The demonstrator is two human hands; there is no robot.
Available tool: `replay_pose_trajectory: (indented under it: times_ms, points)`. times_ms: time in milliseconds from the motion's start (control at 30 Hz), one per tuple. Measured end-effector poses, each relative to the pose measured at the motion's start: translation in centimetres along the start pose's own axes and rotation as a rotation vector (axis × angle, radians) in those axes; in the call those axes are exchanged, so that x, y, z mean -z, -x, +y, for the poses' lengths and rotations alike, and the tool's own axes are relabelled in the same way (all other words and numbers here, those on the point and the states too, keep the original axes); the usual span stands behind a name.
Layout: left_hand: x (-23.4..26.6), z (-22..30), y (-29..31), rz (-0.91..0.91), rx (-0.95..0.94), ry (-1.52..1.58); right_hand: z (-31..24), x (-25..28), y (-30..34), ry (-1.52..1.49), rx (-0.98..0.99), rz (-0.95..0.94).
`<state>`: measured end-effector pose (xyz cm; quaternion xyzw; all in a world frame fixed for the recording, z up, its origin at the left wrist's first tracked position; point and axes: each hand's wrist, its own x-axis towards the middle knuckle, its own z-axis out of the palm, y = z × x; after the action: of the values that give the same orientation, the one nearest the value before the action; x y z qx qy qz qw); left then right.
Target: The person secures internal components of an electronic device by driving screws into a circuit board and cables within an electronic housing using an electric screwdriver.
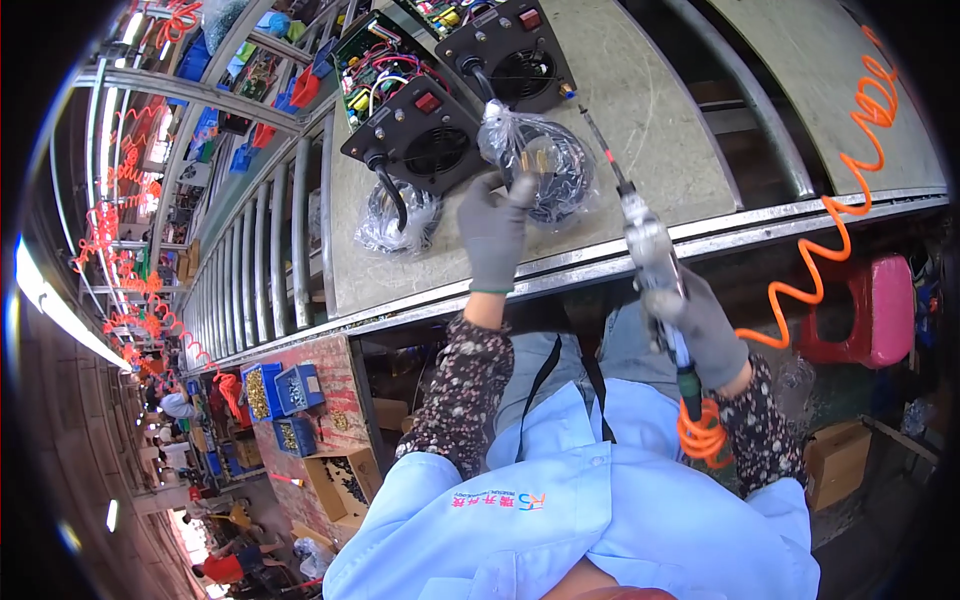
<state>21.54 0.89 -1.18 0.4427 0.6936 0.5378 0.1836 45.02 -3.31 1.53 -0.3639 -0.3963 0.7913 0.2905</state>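
Evidently grasping the driver in the right hand at 3 o'clock, with fingers wrapped round its body and the bit angled toward 11, probably to keep it clear of the plastic. Reaching the left hand to 12, at the near edge of the bagged cord at 1; whether pinching or merely touching, impossible to make out. Lying coiled on the bench, likely bagged against scuffs and tangles. Facing the wearer with fan panels, presumably for easy reach: left unit at 11, right unit at 12. Also around: second bagged cord toward 11, blue bins at 8, pink stool at 3. In the way: coiled cord between left hand and driver; orange hose looping at 4 and stretching to 2.
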Motion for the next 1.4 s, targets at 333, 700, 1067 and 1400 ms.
replay_pose_trajectory:
  times_ms: [333, 700, 1067, 1400]
  points:
    - [6.5, 1.9, -2.5, -0.21, -0.076, -0.413, 1.3, -1.2, -6.4, -0.059, -0.202, -0.038]
    - [6.9, 0.2, -3.2, -0.209, -0.173, -0.515, 1.8, -2.8, -9.8, 0.106, -0.204, -0.046]
    - [7.0, 0.1, -3.3, -0.206, -0.228, -0.466, 1.7, -3.0, -10.2, 0.097, -0.187, -0.026]
    - [7.0, -0.6, -3.5, -0.215, -0.246, -0.461, 1.4, -2.6, -10.4, 0.091, -0.197, -0.021]
